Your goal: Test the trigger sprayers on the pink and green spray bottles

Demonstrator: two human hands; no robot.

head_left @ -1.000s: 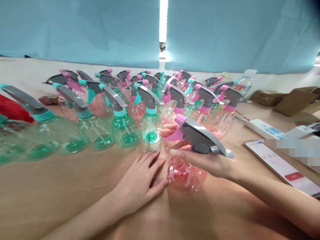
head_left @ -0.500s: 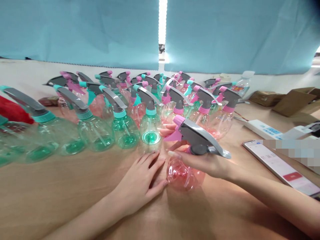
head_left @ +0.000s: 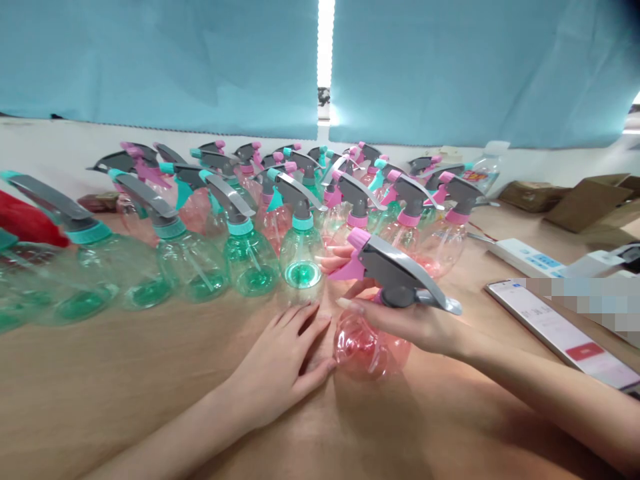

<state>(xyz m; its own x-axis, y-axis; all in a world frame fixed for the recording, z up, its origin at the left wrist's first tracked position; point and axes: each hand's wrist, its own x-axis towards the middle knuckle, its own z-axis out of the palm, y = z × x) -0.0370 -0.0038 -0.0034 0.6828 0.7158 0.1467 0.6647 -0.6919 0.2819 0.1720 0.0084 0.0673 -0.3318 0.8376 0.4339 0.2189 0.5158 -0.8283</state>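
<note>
A pink see-through spray bottle [head_left: 367, 350] with a grey and pink trigger head stands upright on the wooden table [head_left: 150, 380] before me. My right hand [head_left: 417, 327] is closed round its neck just under the head; the fingers on the far side are partly hidden. My left hand [head_left: 280, 363] rests palm down on the table with its fingers stretched out, the thumb tip close to the bottle's base; whether they touch I cannot tell. Beyond my left fingertips stands a green spray bottle [head_left: 302, 257] with a turquoise collar.
Several green and pink spray bottles [head_left: 251, 263] fill the table's far side. At right lie a phone [head_left: 555, 330], a white power strip [head_left: 525, 260] and an open cardboard box [head_left: 587, 200]. A clear plastic bottle [head_left: 487, 170] stands behind. Something red [head_left: 27, 220] is at far left.
Almost nothing differs. Both hands and the pink spray bottle stay in the same place.
</note>
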